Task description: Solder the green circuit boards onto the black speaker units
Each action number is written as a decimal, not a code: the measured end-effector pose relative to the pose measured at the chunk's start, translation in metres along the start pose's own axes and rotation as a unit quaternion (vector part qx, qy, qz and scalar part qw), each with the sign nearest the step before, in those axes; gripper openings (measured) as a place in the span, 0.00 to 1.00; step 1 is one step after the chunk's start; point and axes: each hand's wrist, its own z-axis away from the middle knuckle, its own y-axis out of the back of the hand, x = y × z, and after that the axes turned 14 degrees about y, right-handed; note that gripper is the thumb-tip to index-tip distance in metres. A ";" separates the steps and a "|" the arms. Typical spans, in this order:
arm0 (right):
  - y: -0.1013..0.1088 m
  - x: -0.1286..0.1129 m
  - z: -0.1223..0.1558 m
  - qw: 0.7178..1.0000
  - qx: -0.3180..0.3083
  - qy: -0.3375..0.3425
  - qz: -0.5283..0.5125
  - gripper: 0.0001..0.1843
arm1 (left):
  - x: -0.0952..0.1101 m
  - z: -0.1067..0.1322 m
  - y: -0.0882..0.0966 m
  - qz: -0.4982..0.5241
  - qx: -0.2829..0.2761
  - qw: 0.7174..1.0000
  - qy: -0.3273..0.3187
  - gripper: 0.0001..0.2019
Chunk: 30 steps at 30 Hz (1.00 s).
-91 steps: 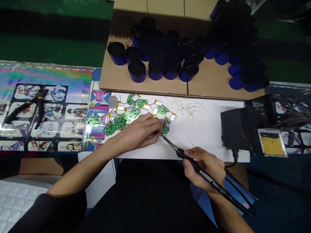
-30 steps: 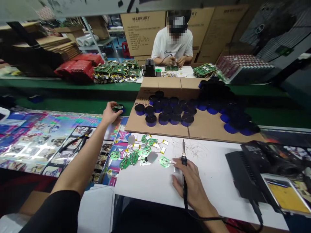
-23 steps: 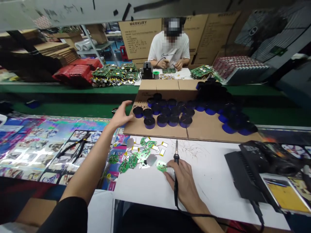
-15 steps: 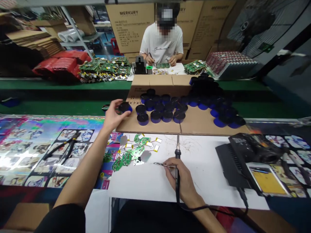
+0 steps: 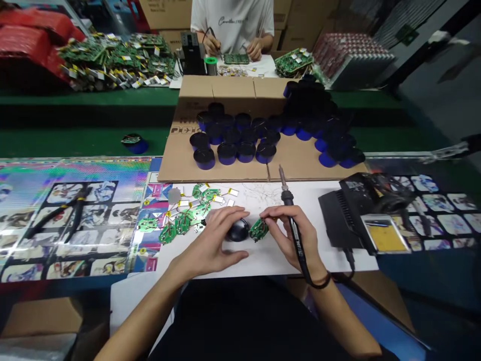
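My left hand point(image 5: 221, 238) is curled round a black round case point(image 5: 238, 229) low over the white sheet point(image 5: 210, 265), fingers at its far side, thumb on the near side. Its underside is hidden. My right hand point(image 5: 296, 235) holds a soldering iron point(image 5: 293, 220) with its tip pointing away from me. At that hand's fingertips is a small green circuit board point(image 5: 258, 229), just right of the black case. Tweezers in this hand are mostly hidden. Several green boards point(image 5: 184, 223) with wires and white battery cells point(image 5: 218, 199) lie left of my left hand.
Several blue-and-black round cases point(image 5: 246, 152) stand on a cardboard sheet point(image 5: 293, 168) ahead. On the right is a black soldering station point(image 5: 341, 220) with a yellow sponge point(image 5: 389, 238). Cutting pliers point(image 5: 77, 215) lie left. A co-worker point(image 5: 233, 30) handles a board opposite.
My left hand has come back from the cardboard's left edge, bringing a round case towards my right hand. A green board now shows at my right fingertips. The view has tilted down.
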 end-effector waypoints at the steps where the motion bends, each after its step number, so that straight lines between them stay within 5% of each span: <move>1: -0.002 -0.001 0.000 1.000 -0.007 0.005 -0.004 0.14 | 0.005 -0.003 0.001 0.017 0.007 1.000 0.003 0.35; 6: -0.012 -0.004 -0.004 0.999 -0.011 0.044 0.016 0.17 | 0.022 -0.022 0.008 0.135 0.041 0.990 0.028 0.09; 12: -0.006 -0.007 0.000 0.977 0.002 0.119 0.175 0.19 | 0.022 -0.032 0.002 0.100 0.157 0.982 -0.001 0.09; 16: -0.008 -0.010 0.006 0.978 -0.025 0.108 0.177 0.22 | 0.027 -0.030 -0.007 0.131 0.224 0.965 0.039 0.09; 24: -0.021 -0.007 0.008 0.984 0.003 0.103 0.145 0.31 | 0.032 -0.028 -0.024 0.230 0.193 0.953 0.048 0.08; 27: -0.009 -0.006 0.009 0.987 -0.002 0.098 0.130 0.31 | 0.022 -0.017 -0.017 0.158 0.184 0.968 0.058 0.16; 30: 0.006 -0.003 0.014 0.989 -0.009 0.080 0.125 0.30 | 0.010 -0.002 -0.018 0.047 0.171 0.980 0.096 0.42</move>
